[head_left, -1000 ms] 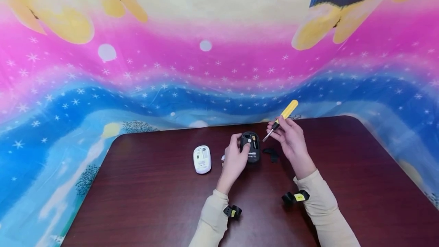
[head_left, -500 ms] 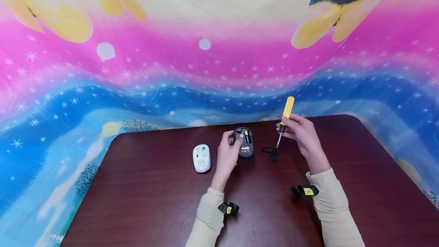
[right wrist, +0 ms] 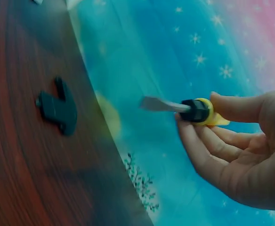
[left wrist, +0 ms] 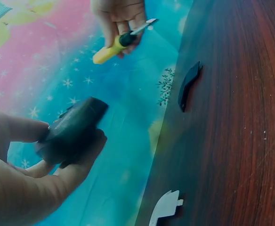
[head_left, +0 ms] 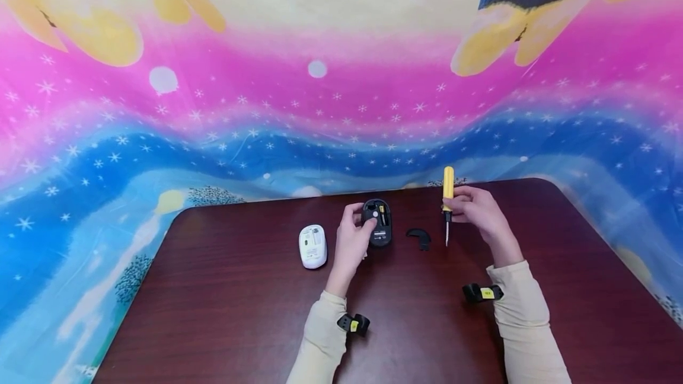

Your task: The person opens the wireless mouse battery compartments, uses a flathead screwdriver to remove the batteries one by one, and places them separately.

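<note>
My left hand [head_left: 352,243] grips a black computer mouse [head_left: 380,234] by its sides, underside up, thumb across it. Its battery bay is uncovered, with a battery [head_left: 382,214] inside. In the left wrist view the mouse [left wrist: 74,129] is held above the table. My right hand [head_left: 479,211] pinches a yellow-handled screwdriver [head_left: 448,188] near its black collar, blade pointing down. The flat blade [right wrist: 158,104] shows in the right wrist view. Between the hands a black battery cover [head_left: 419,237] lies on the table.
A white mouse [head_left: 313,246] lies underside up to the left on the dark red wooden table [head_left: 240,313]. A white cover piece [left wrist: 165,207] rests on the table in the left wrist view. A printed cloth [head_left: 341,105] hangs behind the far edge.
The right hand has moved right with the screwdriver, which has swung from slanted to upright and come lower. The left hand has shifted slightly left with the black mouse.
</note>
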Motion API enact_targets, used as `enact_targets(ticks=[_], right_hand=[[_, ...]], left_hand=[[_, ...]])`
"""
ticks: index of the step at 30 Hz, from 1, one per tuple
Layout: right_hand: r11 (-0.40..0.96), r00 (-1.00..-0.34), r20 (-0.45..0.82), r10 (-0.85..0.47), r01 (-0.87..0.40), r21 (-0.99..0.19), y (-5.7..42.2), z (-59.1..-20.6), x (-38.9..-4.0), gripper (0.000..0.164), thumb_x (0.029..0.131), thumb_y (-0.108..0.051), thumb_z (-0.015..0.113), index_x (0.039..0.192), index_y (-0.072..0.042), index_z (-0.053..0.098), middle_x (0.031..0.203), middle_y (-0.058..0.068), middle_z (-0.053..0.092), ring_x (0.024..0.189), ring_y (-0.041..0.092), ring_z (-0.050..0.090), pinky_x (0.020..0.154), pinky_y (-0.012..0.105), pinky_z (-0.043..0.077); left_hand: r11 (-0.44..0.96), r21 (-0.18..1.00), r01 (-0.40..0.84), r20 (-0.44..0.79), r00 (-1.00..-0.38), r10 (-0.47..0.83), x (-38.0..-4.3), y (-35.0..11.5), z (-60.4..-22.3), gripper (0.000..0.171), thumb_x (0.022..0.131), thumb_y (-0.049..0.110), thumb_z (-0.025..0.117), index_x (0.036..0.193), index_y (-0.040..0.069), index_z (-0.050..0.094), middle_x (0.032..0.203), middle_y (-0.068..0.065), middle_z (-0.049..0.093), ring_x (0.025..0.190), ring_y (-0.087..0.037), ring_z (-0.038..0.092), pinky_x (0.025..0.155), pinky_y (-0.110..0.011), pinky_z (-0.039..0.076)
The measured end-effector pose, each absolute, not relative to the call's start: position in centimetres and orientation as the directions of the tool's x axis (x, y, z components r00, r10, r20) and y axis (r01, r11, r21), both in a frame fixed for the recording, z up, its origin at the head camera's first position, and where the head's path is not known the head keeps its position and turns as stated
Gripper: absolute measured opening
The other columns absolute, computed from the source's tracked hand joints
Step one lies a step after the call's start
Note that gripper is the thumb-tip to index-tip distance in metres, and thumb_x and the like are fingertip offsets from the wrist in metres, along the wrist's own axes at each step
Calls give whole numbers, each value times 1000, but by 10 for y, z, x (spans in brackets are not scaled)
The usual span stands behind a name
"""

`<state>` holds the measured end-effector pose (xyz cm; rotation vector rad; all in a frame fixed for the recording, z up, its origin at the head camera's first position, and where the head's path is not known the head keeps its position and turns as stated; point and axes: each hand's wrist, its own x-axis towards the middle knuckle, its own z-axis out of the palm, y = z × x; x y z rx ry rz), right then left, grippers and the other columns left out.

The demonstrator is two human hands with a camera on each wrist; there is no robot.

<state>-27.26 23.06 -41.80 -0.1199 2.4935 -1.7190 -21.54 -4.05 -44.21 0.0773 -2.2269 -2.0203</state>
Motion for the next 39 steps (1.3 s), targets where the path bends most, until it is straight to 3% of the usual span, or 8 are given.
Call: enact_targets(ticks=[7,18,25,32,39], right_hand=[[464,-979,-103,-174,10,-886,238,-429,-277,44,101,-6,62,132,22,48,103,23,69,82,15,68,75,37,62],[575,-960,-198,-200,49,-817,242,-439,-276,39,100,-1,61,127,25,50,105,31,66,90,32,72,77,47,62],[612,-953,-247,-177,90,-786,244,-441,-277,32,97,2,64,120,22,54,95,24,67,81,24,69,71,43,62],[618,-950,-264,-169,106,-779,245,-443,-277,35,97,3,64,122,23,52,94,24,64,80,25,67,70,42,62],[650,-952,-265,-155,104,-753,245,-444,-278,37,96,3,65,123,24,51,96,26,63,79,27,69,68,43,62]], left_hand=[[98,993,71,81,-991,-103,-215,-41,-444,41,96,9,67,136,6,57,115,-18,69,95,-27,72,50,-40,53],[67,997,49,56,-993,-103,-215,-41,-444,41,96,10,67,136,6,57,113,-17,69,78,-20,67,44,-27,42],[110,993,44,56,-993,-105,-215,-40,-444,41,97,13,67,135,4,58,111,-17,71,80,-19,69,45,-27,44],[134,990,41,51,-997,-66,-216,-41,-445,42,99,16,67,137,4,57,113,-16,71,89,-23,72,53,-36,52],[87,996,33,38,-998,-51,-215,-42,-446,41,99,15,66,138,4,56,115,-18,70,87,-25,73,55,-48,59]])
